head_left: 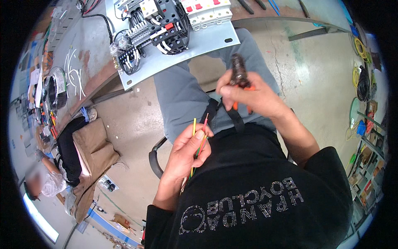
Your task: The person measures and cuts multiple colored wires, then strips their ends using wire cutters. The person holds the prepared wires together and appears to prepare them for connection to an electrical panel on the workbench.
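Note:
My left hand (pixel 190 149) is closed in front of my black shirt, pinching a few thin wires. A red wire (pixel 205 120) with a bare-looking tip and a yellow wire (pixel 194 125) stick up past the fingertips, and a green strand shows lower down by the palm. Up and to the right, over my lap, my right hand (pixel 255 93) is wrapped round orange-handled pliers (pixel 239 71). Their dark head points away from me and is smeared by motion, so the jaws' shape and opening cannot be made out. The pliers and the wires are apart.
A metal mounting plate (pixel 178 58) with breakers (pixel 207 14), terminal blocks and black wiring overhangs the bench edge above my knees. White wire pieces (pixel 74 76) lie on the bench at left. Another person (pixel 45 178) sits at far left. Wire coils (pixel 362 83) hang at right.

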Tool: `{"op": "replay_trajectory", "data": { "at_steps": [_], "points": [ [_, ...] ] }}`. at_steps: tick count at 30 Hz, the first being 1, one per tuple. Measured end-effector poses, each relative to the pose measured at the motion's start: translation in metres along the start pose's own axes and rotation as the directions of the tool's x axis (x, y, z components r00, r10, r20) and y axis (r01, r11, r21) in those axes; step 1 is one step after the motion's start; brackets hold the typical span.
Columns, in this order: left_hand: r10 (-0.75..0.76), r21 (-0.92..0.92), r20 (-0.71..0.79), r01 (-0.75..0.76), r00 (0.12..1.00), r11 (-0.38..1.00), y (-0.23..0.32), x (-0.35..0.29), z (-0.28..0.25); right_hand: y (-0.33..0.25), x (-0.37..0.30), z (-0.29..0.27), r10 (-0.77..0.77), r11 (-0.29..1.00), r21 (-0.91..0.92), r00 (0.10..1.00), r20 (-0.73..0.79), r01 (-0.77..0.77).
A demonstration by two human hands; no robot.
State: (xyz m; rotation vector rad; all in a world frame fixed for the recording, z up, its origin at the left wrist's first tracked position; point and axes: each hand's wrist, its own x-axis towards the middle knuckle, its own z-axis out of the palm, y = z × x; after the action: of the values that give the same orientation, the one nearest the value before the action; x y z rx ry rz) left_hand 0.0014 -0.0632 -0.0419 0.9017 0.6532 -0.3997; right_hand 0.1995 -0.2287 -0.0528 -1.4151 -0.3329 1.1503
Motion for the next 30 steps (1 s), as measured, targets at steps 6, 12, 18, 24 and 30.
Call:
{"op": "replay_trajectory", "data": {
  "at_steps": [6,12,18,24,30],
  "points": [
    [0.017,0.001,0.000,-0.017,1.000,1.000,-0.001,-0.001,-0.005,0.034,0.023,0.024,-0.055,0.989,0.144,0.971,0.231,0.022],
    [-0.006,-0.171,0.133,0.029,0.991,0.985,-0.003,0.005,-0.015,0.046,0.022,0.028,-0.007,0.915,0.387,0.957,0.290,-0.111],
    [-0.022,-0.390,0.237,0.116,0.971,0.913,-0.007,0.015,-0.030,0.045,0.027,0.033,0.026,0.869,0.461,0.947,0.319,-0.179],
    [-0.011,-0.388,0.286,0.126,0.958,0.913,-0.007,0.017,-0.034,0.045,0.032,0.034,0.037,0.875,0.448,0.949,0.314,-0.183],
    [-0.036,-0.291,0.188,0.090,0.982,0.953,-0.005,0.015,-0.024,0.048,0.033,0.032,0.047,0.884,0.416,0.925,0.378,-0.215]
  ]
}}
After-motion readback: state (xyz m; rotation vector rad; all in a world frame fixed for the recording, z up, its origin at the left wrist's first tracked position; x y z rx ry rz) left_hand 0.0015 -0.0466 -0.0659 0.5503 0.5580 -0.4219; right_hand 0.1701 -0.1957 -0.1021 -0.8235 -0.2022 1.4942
